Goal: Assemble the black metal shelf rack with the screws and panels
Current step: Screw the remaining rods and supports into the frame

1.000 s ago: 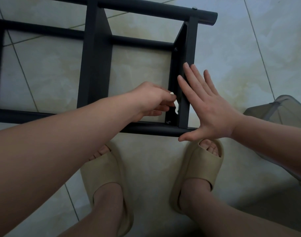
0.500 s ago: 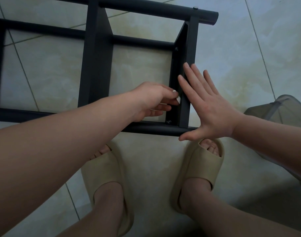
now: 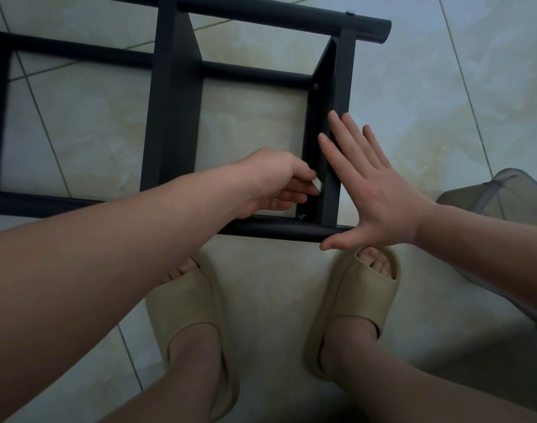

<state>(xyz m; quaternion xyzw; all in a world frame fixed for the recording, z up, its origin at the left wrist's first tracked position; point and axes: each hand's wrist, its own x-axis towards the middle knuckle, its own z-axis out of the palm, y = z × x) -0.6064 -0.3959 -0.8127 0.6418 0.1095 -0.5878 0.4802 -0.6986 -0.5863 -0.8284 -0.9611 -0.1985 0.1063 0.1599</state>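
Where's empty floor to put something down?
Bare floor lies right of the end panel, up to the grey container, and between it and the middle panel. Crowded: the end panel, where the left hand pinches a white bit and the right hand presses flat.

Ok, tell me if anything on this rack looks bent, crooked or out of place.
Nothing stands out. The rack lies on the floor, its bars and panels straight, two screws seated in the end panel. The right hand lies flat on that panel; the left hand pinches a small white piece I cannot identify.
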